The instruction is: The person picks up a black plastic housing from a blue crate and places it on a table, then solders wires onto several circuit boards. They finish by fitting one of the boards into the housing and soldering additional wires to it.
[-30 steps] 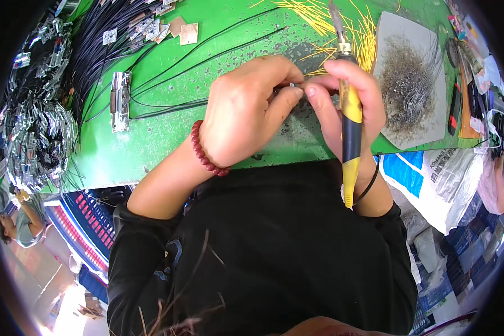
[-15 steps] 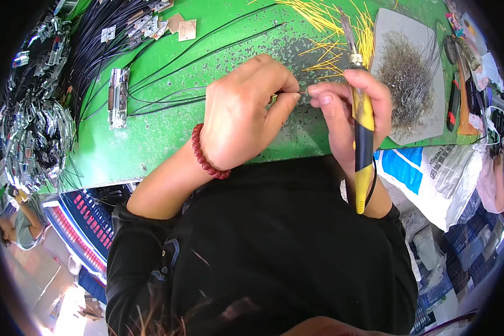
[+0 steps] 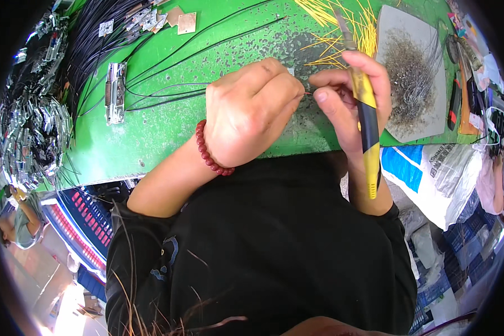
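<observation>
My left hand (image 3: 252, 106), with red beads at the wrist, is closed in a pinch above the green bench. Black cables (image 3: 173, 96) run under it from the left, and a small reddish wire tip (image 3: 307, 93) pokes out past its fingertips. My right hand (image 3: 341, 103) holds a soldering iron (image 3: 368, 134) with a yellow and black handle, its metal tip pointing away from me. The thumb and a finger of that hand are parted just right of the wire tip. Left of my hands lies a silver metal housing (image 3: 116, 92), next to the cables.
Cut yellow wires (image 3: 365, 36) lie beyond the iron. A grey board (image 3: 414, 130) with dark solder debris sits at the right, tools (image 3: 453, 103) beyond it. Black cables with small square boards (image 3: 187, 23) fill the far left; many silver housings (image 3: 36, 134) hang at the left edge.
My left hand has turned, its fingers closing further over the cable. My right thumb and finger have drawn apart from the wire tip, and the iron has shifted slightly right.
</observation>
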Demonstrator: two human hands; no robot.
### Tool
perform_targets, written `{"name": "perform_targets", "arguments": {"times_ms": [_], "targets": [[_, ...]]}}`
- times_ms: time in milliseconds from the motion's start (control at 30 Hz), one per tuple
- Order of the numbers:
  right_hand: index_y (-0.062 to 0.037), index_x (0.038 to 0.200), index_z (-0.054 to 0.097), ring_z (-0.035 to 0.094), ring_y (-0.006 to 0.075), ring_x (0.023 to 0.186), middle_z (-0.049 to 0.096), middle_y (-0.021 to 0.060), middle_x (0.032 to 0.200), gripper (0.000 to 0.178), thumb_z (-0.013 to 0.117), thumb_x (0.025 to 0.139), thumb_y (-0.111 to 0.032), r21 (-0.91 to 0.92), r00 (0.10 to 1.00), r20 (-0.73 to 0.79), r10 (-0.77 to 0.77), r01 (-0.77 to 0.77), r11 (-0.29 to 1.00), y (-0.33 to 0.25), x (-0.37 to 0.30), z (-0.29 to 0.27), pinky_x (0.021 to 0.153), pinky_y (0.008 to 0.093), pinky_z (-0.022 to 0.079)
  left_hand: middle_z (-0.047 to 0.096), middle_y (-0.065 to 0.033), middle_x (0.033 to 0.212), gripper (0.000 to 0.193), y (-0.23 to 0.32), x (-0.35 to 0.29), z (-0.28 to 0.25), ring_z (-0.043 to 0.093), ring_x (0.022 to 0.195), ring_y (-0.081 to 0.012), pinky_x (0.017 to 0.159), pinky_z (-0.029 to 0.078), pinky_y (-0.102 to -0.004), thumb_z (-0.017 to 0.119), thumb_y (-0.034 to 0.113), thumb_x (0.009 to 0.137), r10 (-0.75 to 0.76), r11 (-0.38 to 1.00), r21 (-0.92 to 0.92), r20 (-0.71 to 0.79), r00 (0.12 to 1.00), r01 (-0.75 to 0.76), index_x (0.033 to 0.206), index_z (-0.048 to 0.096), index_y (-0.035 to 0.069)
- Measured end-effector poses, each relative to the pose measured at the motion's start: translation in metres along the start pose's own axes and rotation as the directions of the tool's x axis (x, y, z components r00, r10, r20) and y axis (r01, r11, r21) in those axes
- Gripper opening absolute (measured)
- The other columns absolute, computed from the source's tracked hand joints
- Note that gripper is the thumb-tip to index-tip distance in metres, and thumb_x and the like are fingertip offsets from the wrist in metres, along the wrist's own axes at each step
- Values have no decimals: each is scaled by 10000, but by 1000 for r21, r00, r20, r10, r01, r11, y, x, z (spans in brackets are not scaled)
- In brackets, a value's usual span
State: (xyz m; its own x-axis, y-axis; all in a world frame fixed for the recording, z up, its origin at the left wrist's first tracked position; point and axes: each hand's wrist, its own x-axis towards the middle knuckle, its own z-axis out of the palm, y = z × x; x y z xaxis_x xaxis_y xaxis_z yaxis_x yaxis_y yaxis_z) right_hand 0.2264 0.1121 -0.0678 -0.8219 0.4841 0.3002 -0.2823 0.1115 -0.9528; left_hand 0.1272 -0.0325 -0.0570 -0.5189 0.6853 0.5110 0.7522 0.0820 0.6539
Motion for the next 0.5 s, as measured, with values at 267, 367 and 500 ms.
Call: {"name": "perform_targets", "arguments": {"times_ms": [267,367,500], "targets": [[-19,1159,530,633,107,712,660,73,813,390,691,812,57,-144,968,156,-197,219,965,11,-1,-7,642,223,513,605,-70,743,105,2,1,-3,615,686,-260,569,495,-343,711,42,717,-228,952,-176,143,963,251,780,633,71],[2,1186,494,635,120,707,678,112,842,348,633,868,26,-113,996,-29,-88,84,990,12,-7,-8,666,243,515,613,-92,764,97,1,4,-1,594,700,-251,647,485,-313,689,-23,727,-185,983,6,105,977,186,778,621,24],[31,1327,447,551,82,601,688,141,815,500,541,967,-303,-169,997,28,74,-69,983,1,-19,-24,574,191,442,602,-84,749,100,-11,2,10,587,694,-275,645,475,-344,680,-3,711,-111,988,112,47,993,106,740,594,39]]}}
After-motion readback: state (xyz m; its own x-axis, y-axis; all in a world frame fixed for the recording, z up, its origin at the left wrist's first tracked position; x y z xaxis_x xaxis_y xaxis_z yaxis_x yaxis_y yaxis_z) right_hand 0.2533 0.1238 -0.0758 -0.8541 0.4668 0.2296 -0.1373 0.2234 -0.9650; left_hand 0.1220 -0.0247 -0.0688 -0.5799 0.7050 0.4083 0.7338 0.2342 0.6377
